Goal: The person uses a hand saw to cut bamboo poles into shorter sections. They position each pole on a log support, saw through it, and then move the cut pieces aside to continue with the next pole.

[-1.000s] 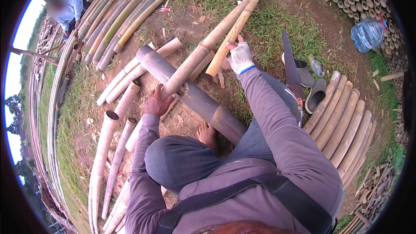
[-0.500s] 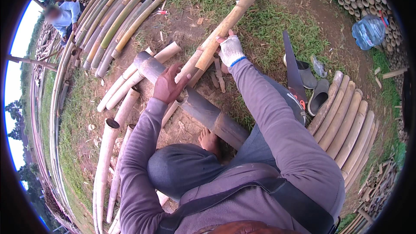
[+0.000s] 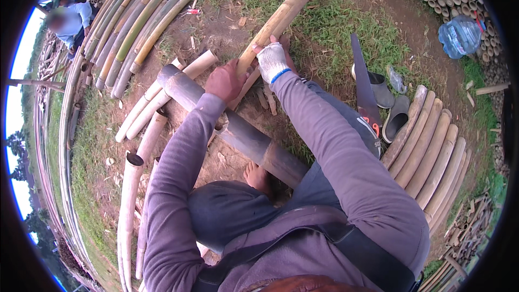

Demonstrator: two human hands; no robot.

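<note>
My bare left hand [image 3: 226,81] is closed round the near end of a yellowish bamboo piece [image 3: 292,8], which slants away to the far right. Further along it my right hand [image 3: 272,62], in a white knitted glove with a blue cuff, grips the same piece, bare fingertips showing on top. The piece lies against another bamboo length, and my hands hide where they meet. Below my hands a thick dark bamboo pole [image 3: 246,135] runs crosswise toward my legs, with a notch cut in its top. My bare foot [image 3: 257,177] rests beside it.
Right of my leg, a handsaw [image 3: 361,75] stands near grey clogs [image 3: 397,119]. Cut bamboo lengths [image 3: 427,146] lie at right, others [image 3: 157,32] at far left. A blue water jug [image 3: 459,38] sits by stacked bamboo. Another person [image 3: 73,21] is at far left.
My left hand has moved from open beside the bamboo to closed round its near end. My right hand has shifted slightly left along with the bamboo.
</note>
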